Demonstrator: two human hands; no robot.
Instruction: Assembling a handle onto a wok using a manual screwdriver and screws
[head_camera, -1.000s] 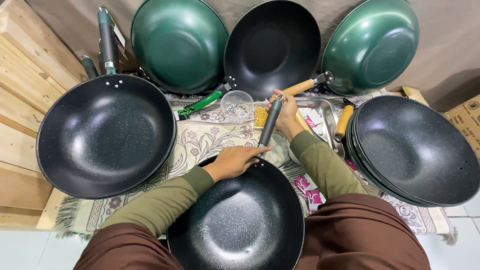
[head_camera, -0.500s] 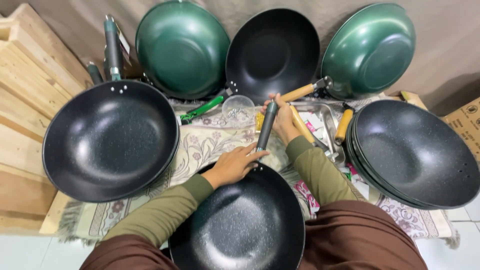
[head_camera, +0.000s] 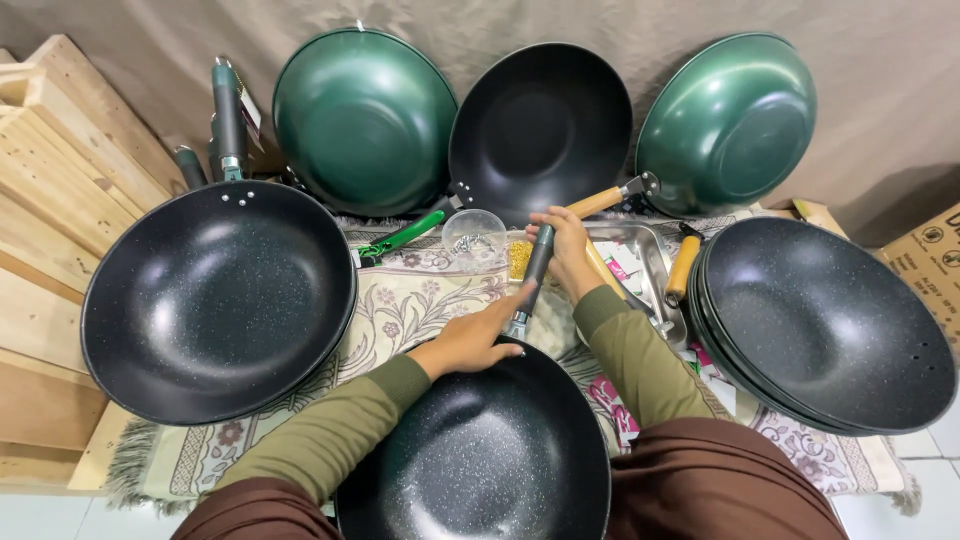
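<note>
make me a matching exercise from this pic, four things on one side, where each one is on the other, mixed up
Things:
1. left hand
2. right hand
3. clear bowl
4. stack of black woks

Places:
A. far right, on the mat
B. gripping the dark handle of the wok nearest the camera
C. on the far rim of the wok nearest the camera
D. mid-mat, in front of the leaning woks

Pairs: 1-C, 2-B, 3-D, 4-A

Speckled matt coating lines the black wok (head_camera: 480, 460); glossy green woks (head_camera: 365, 120) gleam; patterned cloth mat (head_camera: 400, 300), rough wooden planks (head_camera: 50, 180), shiny metal tray (head_camera: 650, 260).
</note>
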